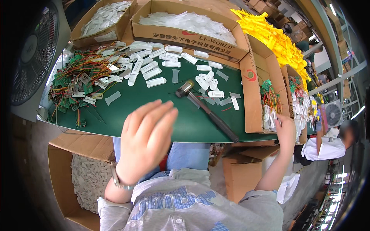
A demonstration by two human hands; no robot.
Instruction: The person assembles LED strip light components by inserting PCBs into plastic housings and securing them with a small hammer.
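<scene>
Head view: the left hand [148, 134] hovers spread and apparently empty, while the right hand [286, 129] reaches into the carton [251, 106] at white cases [266, 117], grip unclear, where a light pinch clear of the wires [272, 98] just beyond seems best.

Hammer [210, 114] lies on green table [194, 129], handle slanting to the near edge. Left of hammer: left hand [148, 133], fingers extended, slightly blurred, raised over table edge; farther left, heap of wired circuit boards [71, 86]. Beyond hammer: scattered white casings [156, 82], then wide carton [192, 43] of translucent pieces. Right of hammer: right hand [285, 131] at narrow carton [252, 104], fingertips among wired white units [266, 115]; grip unclear.
</scene>
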